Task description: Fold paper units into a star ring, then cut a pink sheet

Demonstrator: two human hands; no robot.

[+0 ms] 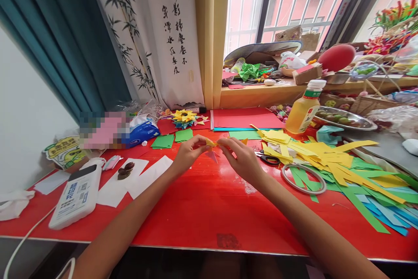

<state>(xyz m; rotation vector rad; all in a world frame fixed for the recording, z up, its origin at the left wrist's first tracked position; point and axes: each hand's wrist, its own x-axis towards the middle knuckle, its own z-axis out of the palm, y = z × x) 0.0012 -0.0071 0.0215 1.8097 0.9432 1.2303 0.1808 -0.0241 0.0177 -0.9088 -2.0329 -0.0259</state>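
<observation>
Over the middle of the red table, my left hand (190, 153) pinches a small folded yellow paper piece (211, 143) between thumb and fingertips. My right hand (242, 159) is closed close beside it, its fingertips at the paper's right end. Below the fingers hangs a pink pointed paper bit (213, 156); whether it joins the yellow piece I cannot tell. An orange-yellow paper tip (244, 141) shows behind my right hand. Just right of that hand lie black-handled scissors (270, 159), partly covered by paper. Beyond my hands sits a yellow and blue folded-paper ring (184, 119).
Yellow paper strips (313, 155) and green strips (362, 209) spread across the right side, near a roll of tape (303, 179). A juice bottle (302, 111) stands behind them. Red paper sheets (248, 118) lie at the back. A white device (76, 196) with a cable rests at left.
</observation>
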